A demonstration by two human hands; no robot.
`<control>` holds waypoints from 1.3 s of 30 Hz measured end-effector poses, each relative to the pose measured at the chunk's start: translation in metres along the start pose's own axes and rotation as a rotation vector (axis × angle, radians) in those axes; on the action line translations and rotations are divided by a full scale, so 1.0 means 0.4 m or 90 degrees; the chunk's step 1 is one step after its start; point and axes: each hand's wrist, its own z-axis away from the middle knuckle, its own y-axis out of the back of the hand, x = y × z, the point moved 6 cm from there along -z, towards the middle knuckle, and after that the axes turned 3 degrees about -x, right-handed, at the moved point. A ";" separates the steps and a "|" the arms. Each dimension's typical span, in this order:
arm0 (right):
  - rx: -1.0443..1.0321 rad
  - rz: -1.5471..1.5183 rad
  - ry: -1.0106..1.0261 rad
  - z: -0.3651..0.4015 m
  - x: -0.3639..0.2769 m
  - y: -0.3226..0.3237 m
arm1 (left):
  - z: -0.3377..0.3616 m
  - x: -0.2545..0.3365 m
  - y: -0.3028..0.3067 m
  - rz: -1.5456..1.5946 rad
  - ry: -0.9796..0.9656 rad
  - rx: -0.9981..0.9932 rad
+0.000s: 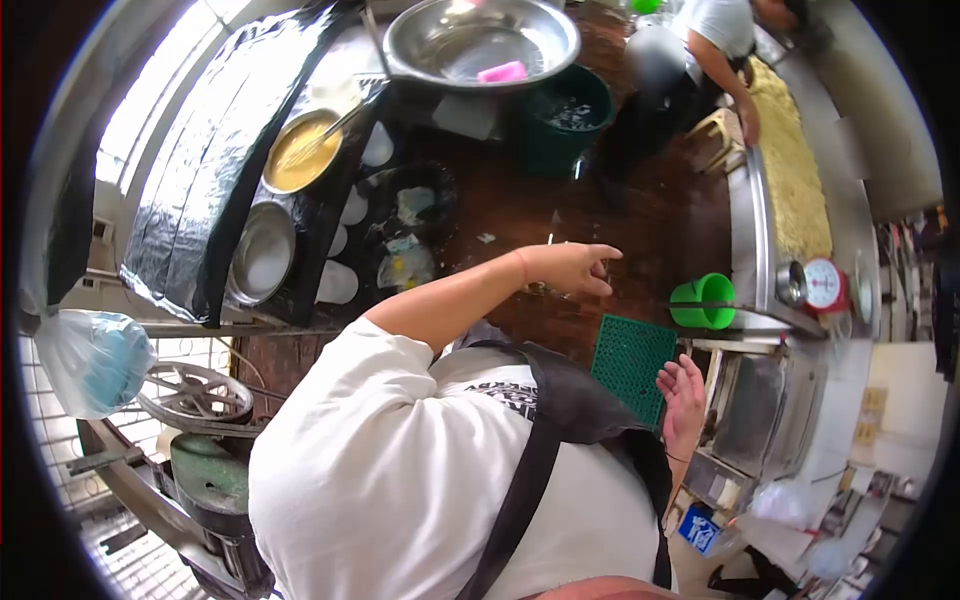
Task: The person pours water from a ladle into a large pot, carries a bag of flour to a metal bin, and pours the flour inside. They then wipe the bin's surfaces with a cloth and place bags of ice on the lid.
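Note:
My left hand [575,268] is held out in front of my chest over the brown floor, its index finger pointing right and thumb apart, with nothing in it. Lower on the right, my right hand [683,395] has its fingers spread and empty, beside the edge of a green perforated mat [632,365]. A bright green bucket [703,302] lies nearest above that hand. On the black-covered surface at the left, a bowl of yellow mixture [298,160] holds a whisk [305,148], and an empty-looking metal bowl [265,255] sits below it.
At the top is a large steel basin [480,42] with a pink item, next to a dark green bucket of water [565,115]. Another person [715,45] bends over a tray of yellow food [792,170]. A red scale [825,285] stands right; machinery [205,480] is lower left.

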 end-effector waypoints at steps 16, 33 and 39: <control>-0.162 0.176 -0.038 -0.117 -0.044 -0.516 | 0.591 -1.120 0.219 -0.051 0.487 0.354; -0.125 0.204 -0.033 -0.099 -0.064 -0.570 | 0.520 -1.234 0.010 0.099 0.547 -0.075; -0.114 0.229 0.045 -0.094 -0.022 -0.525 | 0.436 -1.330 0.018 -0.698 -0.086 -0.334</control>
